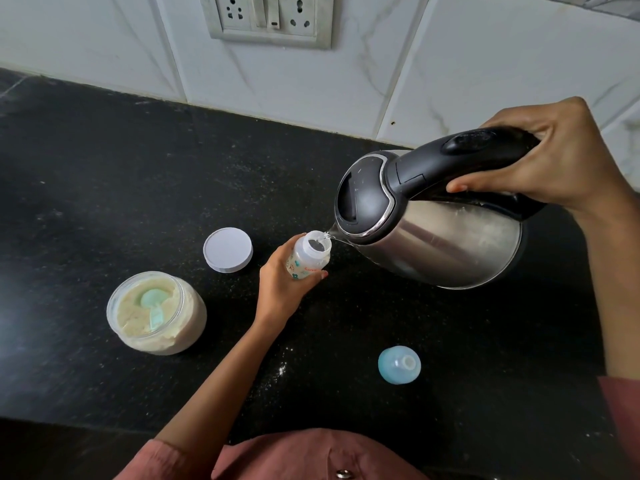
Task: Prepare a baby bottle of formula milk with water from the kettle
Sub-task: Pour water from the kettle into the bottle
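Baby bottle is mid-desk, cap off, mouth up and tilted slightly toward the kettle. Left hand is wrapped around its lower body, thumb across the front. Can't tell if the base touches the desk.

Kettle is held above the desk to the right of the bottle, tipped spout-down; the spout sits right at the bottle rim and a thin stream of water runs into the mouth. Lid is down. Right hand is clamped around the black handle, thumb underneath.

Hands are well apart, one on each item.

Left of the bottle: white jar lid lying flat, just beside the left hand. Further left, toward the front edge: open formula jar, nearly full of pale powder, green scoop lying in it.

Front right of the bottle: blue teat cap standing on the desk, apart from everything else. Some spilled powder specks between it and the left forearm.

Back wall: tiles, socket plate.
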A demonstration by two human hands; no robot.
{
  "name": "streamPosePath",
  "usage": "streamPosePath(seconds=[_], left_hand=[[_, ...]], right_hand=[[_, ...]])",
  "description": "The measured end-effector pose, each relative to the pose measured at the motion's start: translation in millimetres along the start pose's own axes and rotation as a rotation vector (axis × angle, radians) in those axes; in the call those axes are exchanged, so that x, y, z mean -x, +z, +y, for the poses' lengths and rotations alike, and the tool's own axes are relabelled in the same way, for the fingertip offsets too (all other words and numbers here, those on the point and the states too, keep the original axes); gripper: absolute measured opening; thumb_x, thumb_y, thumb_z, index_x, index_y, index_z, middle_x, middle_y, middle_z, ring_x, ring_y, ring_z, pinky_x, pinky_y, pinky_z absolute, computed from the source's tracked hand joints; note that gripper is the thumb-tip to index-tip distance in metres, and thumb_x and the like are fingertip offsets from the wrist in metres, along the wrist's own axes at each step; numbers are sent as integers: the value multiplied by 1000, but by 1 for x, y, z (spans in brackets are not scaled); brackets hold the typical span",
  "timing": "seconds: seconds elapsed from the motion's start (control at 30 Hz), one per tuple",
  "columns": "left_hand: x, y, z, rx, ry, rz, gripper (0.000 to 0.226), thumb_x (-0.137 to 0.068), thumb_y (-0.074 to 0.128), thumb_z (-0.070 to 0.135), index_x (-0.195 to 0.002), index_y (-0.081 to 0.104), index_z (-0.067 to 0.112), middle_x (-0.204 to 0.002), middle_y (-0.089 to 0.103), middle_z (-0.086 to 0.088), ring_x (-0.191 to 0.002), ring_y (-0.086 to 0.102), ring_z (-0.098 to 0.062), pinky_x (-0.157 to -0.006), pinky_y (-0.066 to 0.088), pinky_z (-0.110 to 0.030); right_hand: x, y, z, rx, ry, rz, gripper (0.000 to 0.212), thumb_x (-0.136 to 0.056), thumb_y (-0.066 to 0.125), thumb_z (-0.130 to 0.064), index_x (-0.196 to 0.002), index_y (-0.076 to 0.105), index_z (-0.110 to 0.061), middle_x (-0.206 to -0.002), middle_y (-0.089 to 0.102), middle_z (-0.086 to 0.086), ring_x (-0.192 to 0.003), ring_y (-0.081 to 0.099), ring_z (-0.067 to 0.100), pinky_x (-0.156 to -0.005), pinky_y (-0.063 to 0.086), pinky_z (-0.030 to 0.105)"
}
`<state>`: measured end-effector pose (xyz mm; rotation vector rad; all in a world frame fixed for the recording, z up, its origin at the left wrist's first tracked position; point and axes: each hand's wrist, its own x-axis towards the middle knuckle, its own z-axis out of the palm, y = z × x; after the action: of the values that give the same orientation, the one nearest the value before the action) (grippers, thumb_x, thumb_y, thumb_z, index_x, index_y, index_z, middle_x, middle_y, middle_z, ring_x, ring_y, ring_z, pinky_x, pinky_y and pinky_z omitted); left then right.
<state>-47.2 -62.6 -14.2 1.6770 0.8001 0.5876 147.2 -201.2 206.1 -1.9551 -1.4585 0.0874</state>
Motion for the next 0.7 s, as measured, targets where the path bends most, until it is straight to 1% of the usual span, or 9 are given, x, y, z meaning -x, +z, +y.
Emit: streamPosePath(seconds=[0.1,0.17,0.23,0.33,0.4,0.43,0.5,0.57,0.7], left_hand=[[0,0,1,0,-3,3,63,-66,81,13,-121,53,24,-111,56,11,-103,51,-3,-83,40,-9],[-1,1,0,0,1,4,62,-66,81,13,-120,53,25,-111,57,11,-103,51,-3,-83,40,-8],[0,0,0,-1,2,4,62,-66,81,13,-120,53,26,-111,57,10,-103,51,-4,-82,40,-8],[0,0,-1,2,0,6,62,-66,81,12,-120,53,26,-110,57,11,-102,51,-3,-82,40,-8],[1,0,-1,4,-5,5,62,-66,81,12,-120,53,25,-110,56,10,-103,51,-4,-83,40,-7],[1,0,-1,4,-7,3,63,-66,81,13,-121,53,25,-111,56,10,-103,51,-4,-83,40,-8],[1,0,-1,6,-7,1,63,-66,81,13,-121,52,25,-112,56,10,-103,51,-3,-83,40,-8],[1,0,-1,9,-8,-2,62,-67,81,13,-119,52,29,-111,56,11,-101,51,-2,-81,40,-8],[1,0,-2,12,-15,1,63,-66,81,13,-120,52,26,-111,57,11,-103,51,-3,-82,40,-7]], right_hand=[[0,-1,1,17,-1,5,44,-50,75,-56,-77,62,-24,-60,62,-17,-57,50,-7,-57,38,14],[0,-1,1,30,-10,8,44,-51,74,-56,-77,62,-23,-60,61,-10,-57,49,-6,-56,38,19],[1,-2,0,46,-19,11,43,-52,74,-56,-77,62,-24,-63,61,3,-57,49,-6,-57,39,21],[0,-4,-1,66,-38,8,43,-54,74,-56,-78,62,-23,-65,61,4,-58,49,-9,-56,38,17],[0,-4,-1,75,-37,9,43,-53,74,-56,-78,62,-22,-65,61,5,-57,49,-9,-56,38,19],[0,-5,-1,75,-35,7,43,-53,74,-56,-78,62,-22,-63,61,4,-57,48,-8,-56,38,20],[0,-5,-2,64,-30,2,41,-53,74,-56,-77,62,-25,-59,60,-6,-57,49,-8,-56,38,18],[0,-5,-4,47,-26,-4,39,-52,74,-57,-76,61,-28,-64,63,-13,-57,49,-9,-56,37,13],[-1,-5,-6,46,-34,-18,42,-52,74,-57,-76,61,-26,-63,62,-20,-56,49,-10,-56,35,8]])
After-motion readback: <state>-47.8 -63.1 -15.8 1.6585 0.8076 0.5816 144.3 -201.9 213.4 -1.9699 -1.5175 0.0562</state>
